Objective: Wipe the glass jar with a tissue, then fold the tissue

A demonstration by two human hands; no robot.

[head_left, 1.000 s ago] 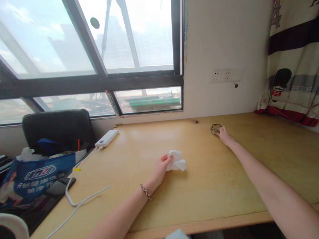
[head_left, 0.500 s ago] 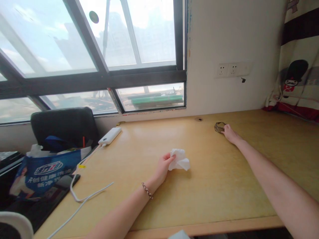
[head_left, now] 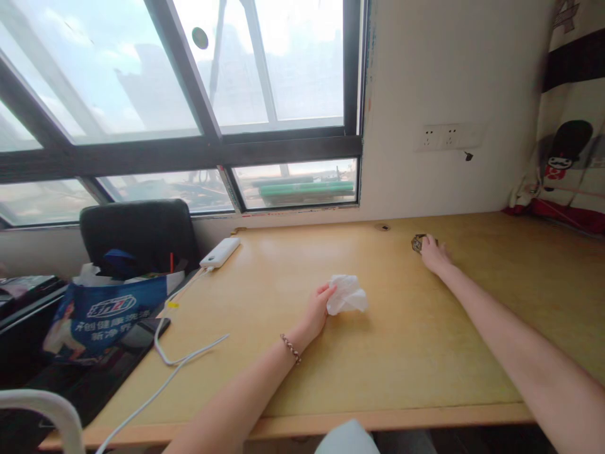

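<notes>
A crumpled white tissue (head_left: 348, 295) is pinched between the thumb and fingers of my left hand (head_left: 322, 308), over the middle of the wooden table (head_left: 401, 353). Farther back and to the right, my right hand (head_left: 433, 253) has its fingers on a small dark, patterned object (head_left: 418, 243) near the table's back edge. The fingers partly cover that object, so its full shape is hidden. A braided bracelet (head_left: 290, 349) circles my left wrist.
A white power bank (head_left: 220, 253) with a white cable (head_left: 163, 378) lies at the table's left edge. Beyond that edge are a black chair (head_left: 139, 233) and a blue bag (head_left: 111, 315). Wall sockets (head_left: 440, 137) are behind the table.
The view has shifted slightly, so the scene sits farther right. My right hand now covers more of the dark object. My left hand still holds the tissue.
</notes>
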